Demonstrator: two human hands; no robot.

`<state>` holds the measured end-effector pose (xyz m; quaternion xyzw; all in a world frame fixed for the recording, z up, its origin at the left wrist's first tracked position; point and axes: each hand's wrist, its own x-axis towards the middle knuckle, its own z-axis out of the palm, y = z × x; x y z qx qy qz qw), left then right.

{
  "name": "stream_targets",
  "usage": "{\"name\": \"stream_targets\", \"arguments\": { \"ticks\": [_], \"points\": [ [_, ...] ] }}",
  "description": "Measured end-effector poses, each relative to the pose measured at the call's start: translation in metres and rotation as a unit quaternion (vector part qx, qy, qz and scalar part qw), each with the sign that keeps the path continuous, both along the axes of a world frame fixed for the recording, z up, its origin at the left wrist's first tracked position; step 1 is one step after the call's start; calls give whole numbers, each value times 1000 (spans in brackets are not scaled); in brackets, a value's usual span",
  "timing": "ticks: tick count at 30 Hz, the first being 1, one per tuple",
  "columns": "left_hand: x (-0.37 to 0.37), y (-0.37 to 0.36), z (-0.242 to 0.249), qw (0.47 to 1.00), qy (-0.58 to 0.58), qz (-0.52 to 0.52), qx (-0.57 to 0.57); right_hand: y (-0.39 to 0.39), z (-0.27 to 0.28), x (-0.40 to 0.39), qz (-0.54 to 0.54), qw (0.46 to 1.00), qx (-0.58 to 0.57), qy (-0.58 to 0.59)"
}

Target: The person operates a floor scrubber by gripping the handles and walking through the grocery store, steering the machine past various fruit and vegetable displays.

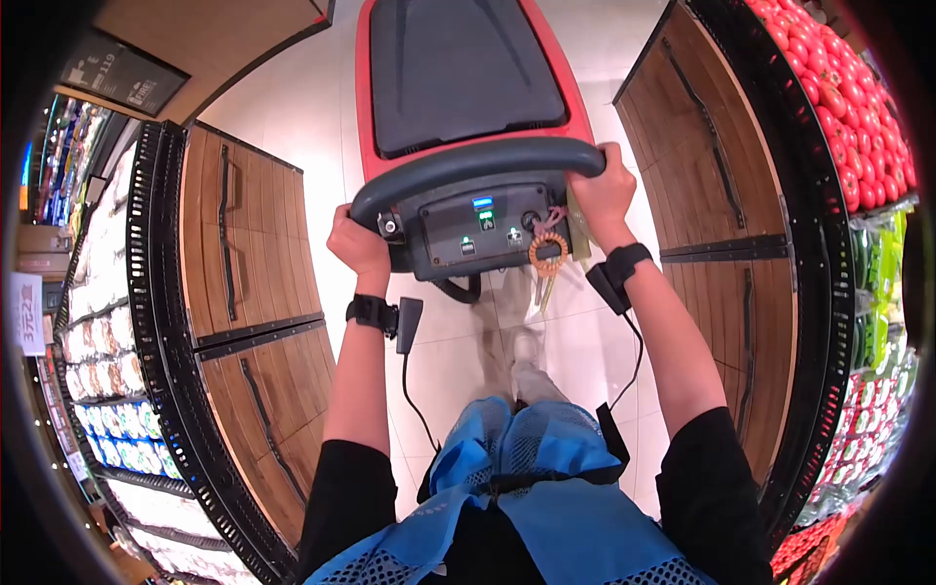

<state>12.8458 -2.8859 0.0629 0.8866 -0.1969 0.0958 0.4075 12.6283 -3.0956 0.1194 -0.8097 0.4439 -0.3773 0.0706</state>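
A red and dark grey walk-behind floor scrubber (pixel 468 78) stands in front of me. Its curved black handlebar (pixel 478 161) runs across the top of the control panel (pixel 483 229), which has small lit indicators. My left hand (pixel 359 242) is closed on the bar's left end, beside a round metal key switch (pixel 391 227). Around the bar's right end my right hand (pixel 603 195) is wrapped, fingers partly hidden. An orange coiled ring (pixel 548 253) hangs from the panel's right side on a pinkish tie. Both wrists wear black straps with cabled boxes.
Wood-fronted display stands line both sides of the aisle, the left one (pixel 249 234) and the right one (pixel 692 146). Tomatoes (pixel 848 107) are piled at upper right, with packed green produce (pixel 877 283) below. White packaged goods (pixel 102 263) fill the left shelf. Pale floor tiles (pixel 429 361) lie underfoot.
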Motion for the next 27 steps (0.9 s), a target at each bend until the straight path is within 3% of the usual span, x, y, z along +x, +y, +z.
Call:
{"name": "stream_targets", "arguments": {
  "ticks": [8,27],
  "points": [
    [80,-95,-21,999,1,14,-46,-97,-14,82,-14,999,-20,23],
    [286,-337,-42,999,-39,-1,14,-326,-47,290,-38,999,30,13]
  ]
}}
